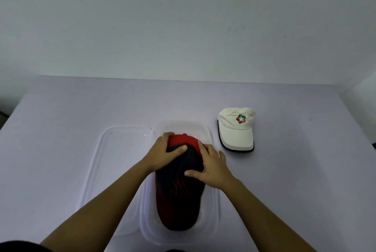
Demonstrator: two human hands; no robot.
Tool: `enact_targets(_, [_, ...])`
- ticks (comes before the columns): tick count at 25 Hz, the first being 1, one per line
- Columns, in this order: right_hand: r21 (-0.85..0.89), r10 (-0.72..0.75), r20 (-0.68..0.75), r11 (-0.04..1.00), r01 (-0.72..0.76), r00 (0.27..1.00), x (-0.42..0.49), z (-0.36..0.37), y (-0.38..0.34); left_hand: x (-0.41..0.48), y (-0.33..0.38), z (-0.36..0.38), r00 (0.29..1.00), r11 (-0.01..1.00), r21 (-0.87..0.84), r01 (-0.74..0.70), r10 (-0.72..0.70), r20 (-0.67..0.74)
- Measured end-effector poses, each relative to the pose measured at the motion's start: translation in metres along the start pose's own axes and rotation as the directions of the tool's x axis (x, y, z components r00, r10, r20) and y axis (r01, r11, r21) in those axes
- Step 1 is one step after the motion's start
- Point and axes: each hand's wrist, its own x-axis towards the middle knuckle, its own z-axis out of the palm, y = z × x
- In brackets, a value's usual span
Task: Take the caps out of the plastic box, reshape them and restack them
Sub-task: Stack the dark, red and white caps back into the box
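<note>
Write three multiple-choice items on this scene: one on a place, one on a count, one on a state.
1. Where does the white cap lie?
A. in the box
B. on the table, right of the box
C. on the lid

2. How many caps are outside the box?
A. one
B. two
C. three

3. What are the hands doing?
A. hanging free
B. gripping the dark cap
C. holding the lid

Answers: 1 B, it sits on the table beside the box. 2 A, only the white one. 3 B, left hand and right hand clasp the dark cap.
</note>
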Motion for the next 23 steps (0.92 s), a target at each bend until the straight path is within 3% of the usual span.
enact_targets(4, [-0.018, -0.074, 0.05, 0.997, 0.075, 0.996, 0.006, -0.007, 0.004, 0.003, -0.004, 0.009, 0.999, 0.971, 0.239, -0.002, 0.011, -0.04])
enact_targets(6, [0.095, -0.11, 0.013, 0.99, 0.109, 0.994, 0.002, -0.012, 0.01, 0.002, 0.009, 0.003, 0.984, 0.962, 0.249, -0.11, 0.141, -0.11])
enact_targets(9, [0.349, -0.021, -0.236, 0.931, 0.105, 0.971, -0.001, -0.029, 0.031, 0.007, 0.052, -0.006, 0.912, 0.942, 0.169, -0.291, 0.326, -0.247])
enact_targets(11, [0.395, 0.111, -0.423, 0.916, 0.073, 0.899, 0.004, -0.041, 0.054, 0.029, 0.083, -0.003, 0.906, 0.922, 0.158, -0.352, 0.379, -0.19])
enact_targets(13, [0.426, 0.225, -0.511, 0.905, 0.017, 0.83, 0.013, -0.053, 0.082, 0.064, 0.112, 0.009, 0.924, 0.921, 0.145, -0.361, 0.374, -0.078])
enact_targets(16, [0.532, 0.408, -0.455, 0.837, -0.126, 0.791, 0.021, -0.068, 0.122, 0.113, 0.14, 0.037, 0.959, 0.956, 0.073, -0.283, 0.282, 0.025])
enact_targets(18, [0.607, 0.515, -0.369, 0.764, -0.219, 0.774, 0.026, -0.07, 0.147, 0.14, 0.147, 0.06, 0.975, 0.971, 0.111, -0.211, 0.202, 0.088])
enact_targets(21, [0.795, 0.676, -0.088, 0.49, -0.357, 0.731, 0.037, -0.061, 0.172, 0.168, 0.144, 0.092, 0.983, 0.967, 0.223, -0.122, 0.087, 0.16])
enact_targets(23, [0.898, 0.686, 0.062, 0.279, -0.34, 0.725, 0.043, -0.053, 0.177, 0.177, 0.136, 0.107, 0.988, 0.983, 0.176, -0.042, 0.015, 0.152])
